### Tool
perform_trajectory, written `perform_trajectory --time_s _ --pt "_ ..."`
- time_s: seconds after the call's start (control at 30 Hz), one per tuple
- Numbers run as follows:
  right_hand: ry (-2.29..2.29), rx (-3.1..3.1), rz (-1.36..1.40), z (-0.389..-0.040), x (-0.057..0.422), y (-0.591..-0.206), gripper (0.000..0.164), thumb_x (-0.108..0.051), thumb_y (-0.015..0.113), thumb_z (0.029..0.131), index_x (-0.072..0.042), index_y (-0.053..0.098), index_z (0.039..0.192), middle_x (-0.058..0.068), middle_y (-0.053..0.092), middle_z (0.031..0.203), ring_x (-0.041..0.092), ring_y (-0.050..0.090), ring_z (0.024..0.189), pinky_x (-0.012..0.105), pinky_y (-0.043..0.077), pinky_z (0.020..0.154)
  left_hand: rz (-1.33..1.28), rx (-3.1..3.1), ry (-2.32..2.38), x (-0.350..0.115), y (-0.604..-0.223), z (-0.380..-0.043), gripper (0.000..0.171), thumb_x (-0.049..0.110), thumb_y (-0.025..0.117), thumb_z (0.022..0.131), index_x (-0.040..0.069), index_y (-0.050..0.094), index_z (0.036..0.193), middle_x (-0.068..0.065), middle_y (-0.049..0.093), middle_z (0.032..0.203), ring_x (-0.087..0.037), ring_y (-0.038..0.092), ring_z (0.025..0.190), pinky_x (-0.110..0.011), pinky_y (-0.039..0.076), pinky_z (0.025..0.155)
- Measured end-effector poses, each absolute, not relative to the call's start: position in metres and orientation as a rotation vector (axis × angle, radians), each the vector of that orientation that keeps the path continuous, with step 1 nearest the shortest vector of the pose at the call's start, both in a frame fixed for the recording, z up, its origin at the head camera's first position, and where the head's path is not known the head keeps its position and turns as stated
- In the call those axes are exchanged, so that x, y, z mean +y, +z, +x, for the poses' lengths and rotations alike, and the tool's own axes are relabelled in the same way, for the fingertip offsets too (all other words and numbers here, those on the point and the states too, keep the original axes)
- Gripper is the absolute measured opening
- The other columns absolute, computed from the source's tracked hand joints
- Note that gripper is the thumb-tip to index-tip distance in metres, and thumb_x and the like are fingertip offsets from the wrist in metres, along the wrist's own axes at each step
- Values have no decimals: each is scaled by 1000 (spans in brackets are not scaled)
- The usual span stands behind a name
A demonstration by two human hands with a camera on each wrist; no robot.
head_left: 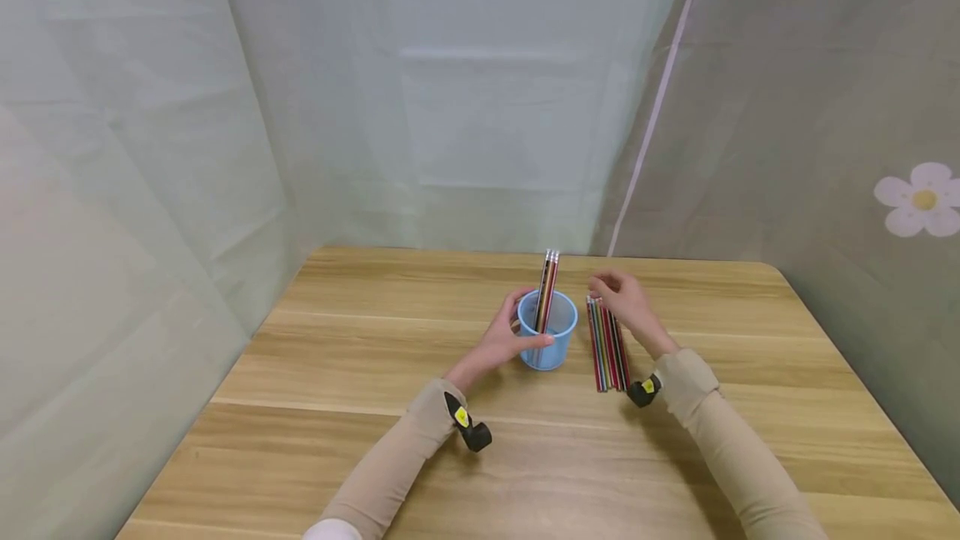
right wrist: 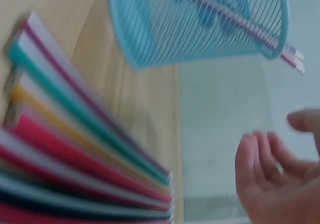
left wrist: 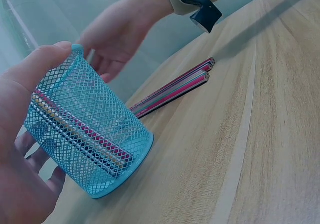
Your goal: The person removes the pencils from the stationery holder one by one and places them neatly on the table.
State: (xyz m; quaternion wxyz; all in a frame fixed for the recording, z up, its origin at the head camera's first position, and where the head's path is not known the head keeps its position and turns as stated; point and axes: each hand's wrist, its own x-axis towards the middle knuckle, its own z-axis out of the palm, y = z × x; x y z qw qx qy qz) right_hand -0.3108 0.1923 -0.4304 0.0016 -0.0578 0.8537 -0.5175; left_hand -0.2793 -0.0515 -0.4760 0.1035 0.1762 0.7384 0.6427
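My left hand (head_left: 498,342) holds a light blue mesh pencil cup (head_left: 553,354) upright on the table. Its thumb lies at the rim in the left wrist view, and its other fingers reach round the far side. A few pencils (head_left: 549,282) lean inside the cup (left wrist: 100,119), their silvery ends sticking out above the rim. To the right of the cup, a row of several striped pencils (head_left: 609,348) lies side by side on the wood. Above the far ends of that row hovers my right hand (head_left: 628,302), its fingers loosely bent and nothing between them in the right wrist view (right wrist: 280,179).
The wooden table (head_left: 360,340) extends to both sides of the cup and towards me. Pale cloth (head_left: 480,107) hangs behind its far edge, and a grey curtain (head_left: 810,107) with a white flower print hangs at the right.
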Motion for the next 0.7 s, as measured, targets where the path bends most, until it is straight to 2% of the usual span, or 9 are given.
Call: perform_trajectory --time_s 0.13,0.4,0.57,0.7 --pt "-1708 2549 -392 -309 178 -426 48 -31 53 99 7 52 129 28 61 121 36 61 109 46 55 93 519 2181 1895 -51 -475 -278 92 26 82 76 28 25 149 -6 37 152 -32 31 143 -53 26 117" --pt "-1707 2522 -478 -310 160 -431 40 -34 58 97 -4 62 122 18 65 121 36 60 115 49 51 98 515 2179 1892 -50 -473 -276 90 25 82 77 25 26 148 -2 40 150 -28 33 143 -51 27 117" --pt "-1673 2595 -461 -310 152 -435 32 -30 61 95 -4 66 114 14 68 114 26 63 107 38 51 94 510 2170 1888 -49 -472 -275 89 23 80 78 24 26 148 -3 38 151 -27 31 144 -51 26 118" --pt "-1674 2603 -435 -310 148 -436 28 -26 62 95 -4 67 110 14 69 111 22 63 101 31 52 89 520 2161 1888 -48 -472 -275 91 19 79 79 19 22 150 -5 37 152 -27 30 144 -52 25 118"
